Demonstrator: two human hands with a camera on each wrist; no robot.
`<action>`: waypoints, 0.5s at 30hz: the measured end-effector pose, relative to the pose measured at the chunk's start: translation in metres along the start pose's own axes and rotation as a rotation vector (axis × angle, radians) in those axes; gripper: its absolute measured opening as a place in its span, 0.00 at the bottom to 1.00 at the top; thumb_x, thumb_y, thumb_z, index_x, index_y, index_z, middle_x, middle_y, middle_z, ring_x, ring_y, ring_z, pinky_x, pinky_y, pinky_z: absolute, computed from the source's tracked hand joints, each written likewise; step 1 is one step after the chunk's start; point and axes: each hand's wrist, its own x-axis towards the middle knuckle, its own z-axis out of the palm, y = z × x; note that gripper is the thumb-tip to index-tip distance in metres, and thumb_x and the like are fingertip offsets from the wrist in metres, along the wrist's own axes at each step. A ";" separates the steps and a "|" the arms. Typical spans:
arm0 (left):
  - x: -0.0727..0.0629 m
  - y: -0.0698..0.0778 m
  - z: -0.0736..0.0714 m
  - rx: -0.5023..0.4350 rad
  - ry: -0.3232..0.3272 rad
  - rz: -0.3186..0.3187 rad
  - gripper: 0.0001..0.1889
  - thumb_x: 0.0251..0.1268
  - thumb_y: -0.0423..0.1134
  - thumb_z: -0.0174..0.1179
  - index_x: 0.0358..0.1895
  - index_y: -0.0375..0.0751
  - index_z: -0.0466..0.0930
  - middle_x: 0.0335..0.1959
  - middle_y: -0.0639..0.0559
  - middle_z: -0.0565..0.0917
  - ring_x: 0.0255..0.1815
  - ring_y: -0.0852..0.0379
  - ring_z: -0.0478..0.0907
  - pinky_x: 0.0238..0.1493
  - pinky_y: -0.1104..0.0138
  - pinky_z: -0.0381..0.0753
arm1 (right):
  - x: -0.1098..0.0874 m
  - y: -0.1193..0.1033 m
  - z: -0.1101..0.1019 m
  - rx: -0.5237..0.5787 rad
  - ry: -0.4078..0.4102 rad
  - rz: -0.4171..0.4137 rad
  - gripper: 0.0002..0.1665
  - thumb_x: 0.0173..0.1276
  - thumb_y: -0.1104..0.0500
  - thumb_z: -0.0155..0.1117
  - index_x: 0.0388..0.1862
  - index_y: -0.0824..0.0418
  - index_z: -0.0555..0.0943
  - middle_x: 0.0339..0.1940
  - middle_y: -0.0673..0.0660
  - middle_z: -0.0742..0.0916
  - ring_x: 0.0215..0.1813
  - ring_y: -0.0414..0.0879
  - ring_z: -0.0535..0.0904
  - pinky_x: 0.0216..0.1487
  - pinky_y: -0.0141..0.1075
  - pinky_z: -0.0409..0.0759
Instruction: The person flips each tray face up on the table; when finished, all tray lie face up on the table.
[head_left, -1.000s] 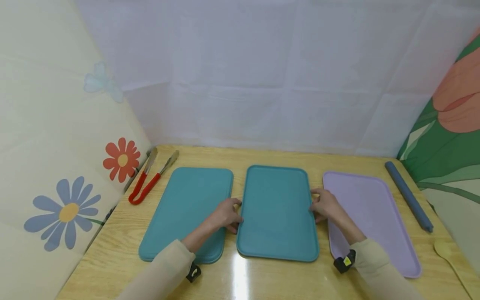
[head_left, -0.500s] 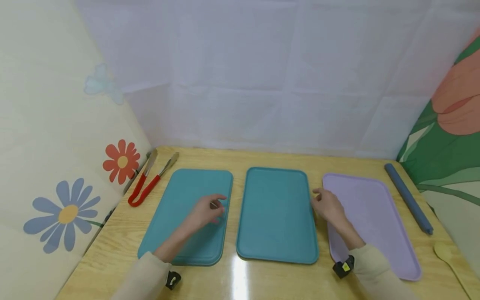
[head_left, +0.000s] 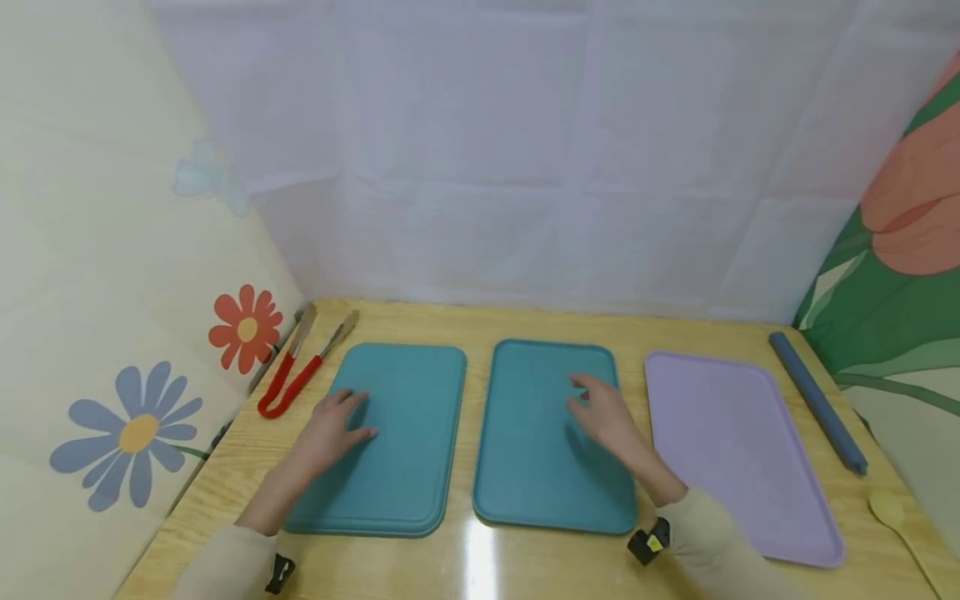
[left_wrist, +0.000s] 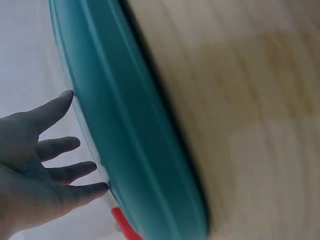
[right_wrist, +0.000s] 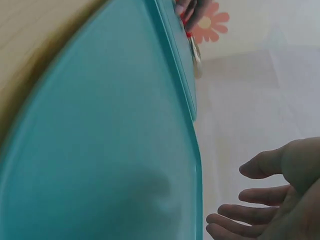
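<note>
Above the left part of the left teal tray [head_left: 408, 417], my left hand [head_left: 330, 433] is spread with fingers apart. In the left wrist view the fingertips of this left hand [left_wrist: 40, 155] overlap the edge of that tray [left_wrist: 125, 120], which looks thick and ridged. My right hand [head_left: 609, 418] hovers over the right side of the middle teal tray [head_left: 532, 442] and casts a shadow on it. Nothing is in the fingers of the right hand [right_wrist: 270, 200], which are loosely extended in the right wrist view.
A lilac tray [head_left: 727, 433] lies to the right, beside a dark blue rod [head_left: 817, 404] and a pale yellow spoon [head_left: 888, 508]. Red-handled tongs [head_left: 296, 375] rest at the back left. White cloth [head_left: 465, 167] hangs behind the wooden table [head_left: 225, 492].
Both hands have come away from the middle tray's sides. The left moved left over the left tray and spread; the right rose and moved left over the middle tray. The trays stayed in place.
</note>
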 end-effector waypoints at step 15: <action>0.002 -0.027 -0.014 -0.079 -0.158 -0.144 0.40 0.60 0.44 0.67 0.64 0.17 0.60 0.65 0.15 0.55 0.64 0.21 0.57 0.60 0.36 0.62 | 0.015 -0.069 0.068 -0.002 -0.246 -0.137 0.31 0.72 0.59 0.57 0.71 0.65 0.65 0.68 0.64 0.73 0.69 0.58 0.67 0.65 0.51 0.69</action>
